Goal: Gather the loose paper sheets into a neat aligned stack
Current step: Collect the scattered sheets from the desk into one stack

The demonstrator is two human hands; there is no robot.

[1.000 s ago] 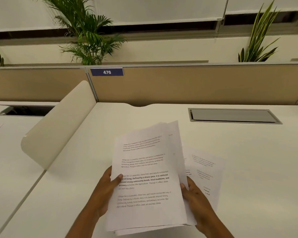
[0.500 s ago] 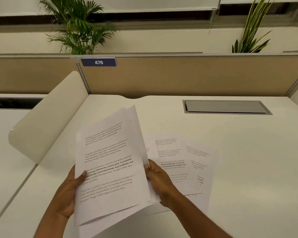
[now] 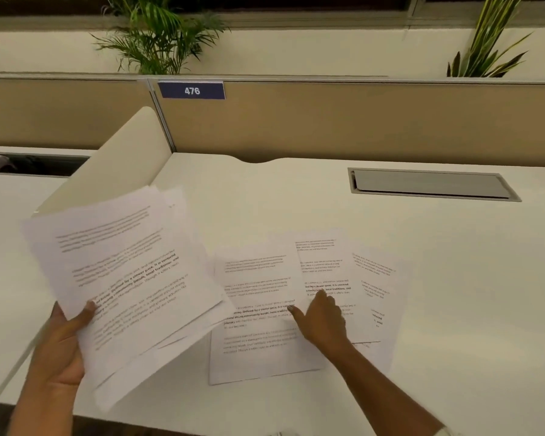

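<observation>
My left hand [image 3: 59,347] grips a fanned bundle of printed paper sheets [image 3: 126,278] by its lower left corner, lifted above the left part of the white desk [image 3: 453,278] and tilted left. Three loose printed sheets lie overlapping on the desk: a near one [image 3: 258,335], a middle one [image 3: 324,265] and a right one [image 3: 378,284]. My right hand [image 3: 323,319] rests on these sheets, fingers spread, fingertips pressing where the near and middle sheets overlap. It grips nothing.
A tan partition [image 3: 359,118] with a blue "476" label [image 3: 192,90] closes the back of the desk. A grey cable hatch [image 3: 428,184] sits at the back right. A cream curved divider [image 3: 117,165] stands on the left. Plants [image 3: 161,36] rise behind the partition.
My right hand let go of the bundle and moved right onto the sheets lying on the desk. My left hand swung the bundle left, uncovering the near sheet.
</observation>
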